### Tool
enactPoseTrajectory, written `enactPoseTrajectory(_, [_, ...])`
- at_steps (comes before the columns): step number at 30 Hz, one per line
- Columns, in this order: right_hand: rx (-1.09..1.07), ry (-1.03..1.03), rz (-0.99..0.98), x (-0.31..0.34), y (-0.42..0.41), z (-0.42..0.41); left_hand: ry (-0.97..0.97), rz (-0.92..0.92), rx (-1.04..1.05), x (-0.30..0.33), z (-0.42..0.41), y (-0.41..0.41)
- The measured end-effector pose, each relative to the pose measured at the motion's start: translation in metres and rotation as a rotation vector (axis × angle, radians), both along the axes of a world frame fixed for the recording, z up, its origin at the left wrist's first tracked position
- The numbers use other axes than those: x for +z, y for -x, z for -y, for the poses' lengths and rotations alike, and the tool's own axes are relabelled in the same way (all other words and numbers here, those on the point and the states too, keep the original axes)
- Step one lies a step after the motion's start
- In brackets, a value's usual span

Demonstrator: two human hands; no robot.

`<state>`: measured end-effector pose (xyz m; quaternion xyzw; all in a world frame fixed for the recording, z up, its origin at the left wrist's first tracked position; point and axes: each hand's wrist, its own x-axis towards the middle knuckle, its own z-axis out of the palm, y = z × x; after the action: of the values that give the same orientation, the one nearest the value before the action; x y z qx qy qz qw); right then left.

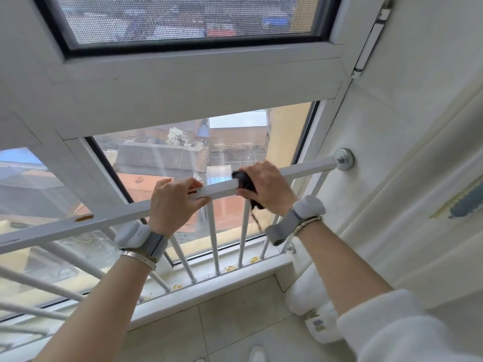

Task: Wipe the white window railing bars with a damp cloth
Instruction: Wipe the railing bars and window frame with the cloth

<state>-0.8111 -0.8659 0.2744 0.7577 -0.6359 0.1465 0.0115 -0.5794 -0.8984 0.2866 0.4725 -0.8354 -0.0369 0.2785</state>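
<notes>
A white window railing runs across the window, its square top rail slanting from lower left up to a round wall mount on the right. Thin vertical bars drop from it to the sill. My left hand is closed around the top rail near its middle. Just to its right, my right hand presses a dark cloth wrapped over the same rail; a loose end of the cloth hangs below the hand. Both wrists wear grey and white bands.
A white window frame with a mesh screen sits above the railing. A pale curtain hangs along the right wall. The window sill shows yellowish specks. Beige floor tiles lie below.
</notes>
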Motion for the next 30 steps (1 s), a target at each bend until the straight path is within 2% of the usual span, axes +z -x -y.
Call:
enactPoseTrajectory(4, [0.113, 0.083, 0.038, -0.007, -0.055, -0.001, -0.044, -0.014, -0.039, 0.0, 0.001, -0.003])
enactPoseTrajectory(8, [0.234, 0.137, -0.008, -0.007, -0.034, -0.006, -0.092, -0.039, -0.11, 0.008, 0.001, -0.023])
enactPoseTrajectory(12, [0.143, 0.141, -0.012, -0.006, 0.012, -0.016, -0.078, 0.049, -0.034, 0.014, 0.001, -0.063])
enactPoseTrajectory(15, [0.006, 0.155, 0.03, -0.01, 0.004, -0.016, -0.09, 0.047, 0.04, 0.015, -0.002, -0.084])
enactPoseTrajectory(18, [-0.059, 0.173, 0.058, -0.016, -0.045, -0.006, -0.094, 0.042, 0.064, 0.016, -0.008, -0.1])
enactPoseTrajectory(25, [0.026, 0.216, 0.119, -0.014, -0.167, 0.002, -0.09, 0.004, 0.07, 0.014, -0.01, -0.104])
enactPoseTrajectory(30, [0.029, 0.199, 0.111, -0.014, -0.171, -0.002, -0.106, -0.017, 0.079, 0.013, -0.011, -0.107])
